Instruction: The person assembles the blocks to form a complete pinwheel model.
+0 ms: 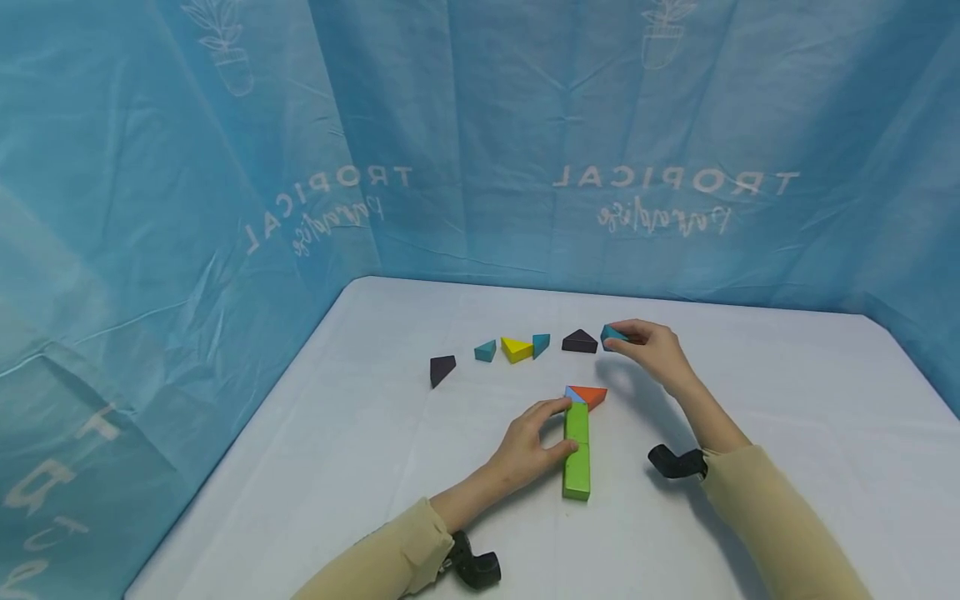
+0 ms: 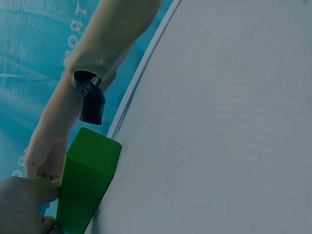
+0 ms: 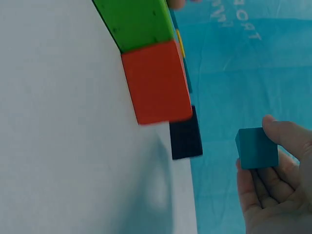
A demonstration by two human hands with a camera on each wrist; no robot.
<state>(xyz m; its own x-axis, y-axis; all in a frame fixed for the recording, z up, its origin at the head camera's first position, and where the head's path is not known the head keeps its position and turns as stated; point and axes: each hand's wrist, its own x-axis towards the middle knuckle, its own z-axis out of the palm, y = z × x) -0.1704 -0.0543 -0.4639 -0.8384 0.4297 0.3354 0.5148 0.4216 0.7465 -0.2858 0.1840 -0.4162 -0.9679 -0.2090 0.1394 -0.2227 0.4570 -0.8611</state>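
Observation:
My right hand [image 1: 654, 350] pinches a teal triangular block [image 3: 257, 148] between thumb and fingers, raised above the table's far part. My left hand [image 1: 528, 446] lies along the left side of two green blocks [image 1: 577, 475] set end to end. Its thumb touches the green near their joint, and its fingertips reach their far end. In the left wrist view, the thumb [image 2: 46, 189] meets the green block's side. A light blue triangular block [image 1: 572, 393] and an orange triangular block [image 1: 591, 397] adjoin the far end of the green row.
Behind these, a black block [image 1: 580, 342], a yellow triangular block [image 1: 516, 349], teal blocks [image 1: 485, 351] [image 1: 541, 345] and another black block [image 1: 442, 369] lie across the white table [image 1: 337, 442]. Blue printed curtains [image 1: 480, 142] hang behind and left. Both wrists carry black cameras [image 1: 677, 462].

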